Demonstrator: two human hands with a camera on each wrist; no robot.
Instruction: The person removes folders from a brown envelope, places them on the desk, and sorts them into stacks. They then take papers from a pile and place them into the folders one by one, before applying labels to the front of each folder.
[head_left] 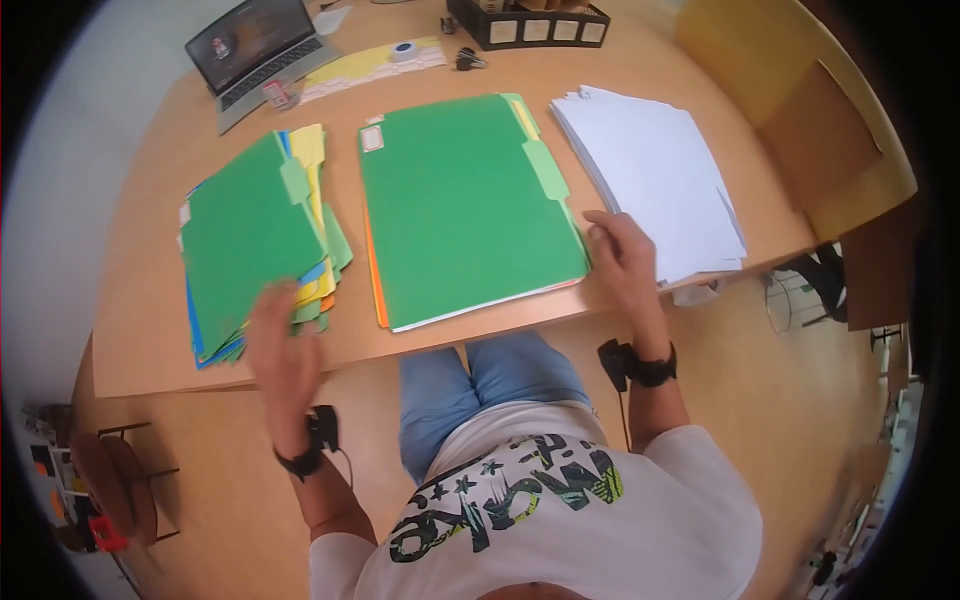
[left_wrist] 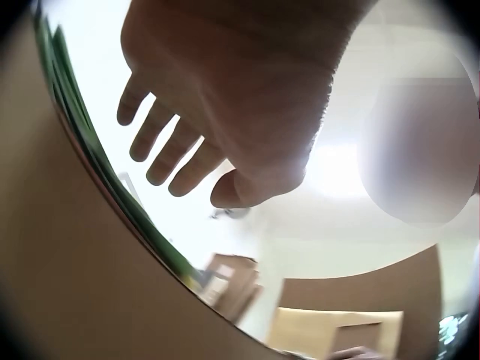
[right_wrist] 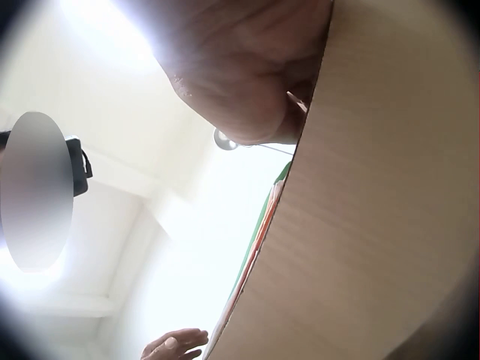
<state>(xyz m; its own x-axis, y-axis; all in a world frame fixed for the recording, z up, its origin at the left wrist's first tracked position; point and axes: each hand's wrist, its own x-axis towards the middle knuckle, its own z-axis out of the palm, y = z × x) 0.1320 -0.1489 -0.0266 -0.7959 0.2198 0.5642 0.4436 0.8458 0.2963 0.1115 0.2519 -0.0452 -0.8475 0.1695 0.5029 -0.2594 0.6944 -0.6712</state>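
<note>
Two stacks of folders with green on top lie on the table: a fanned, uneven left stack and a neater middle stack. To their right is a pile of white paper. The left hand is over the lower right corner of the left stack, blurred in the head view; in the left wrist view the left hand has its fingers extended and holds nothing. The right hand is between the middle stack and the paper pile, fingers loosely bent, gripping nothing visible; contact with the table is unclear.
An open laptop stands at the back left, beside a yellow patterned strip with a tape roll on it. Keys and a black tray are at the back. A yellowish panel borders the right side.
</note>
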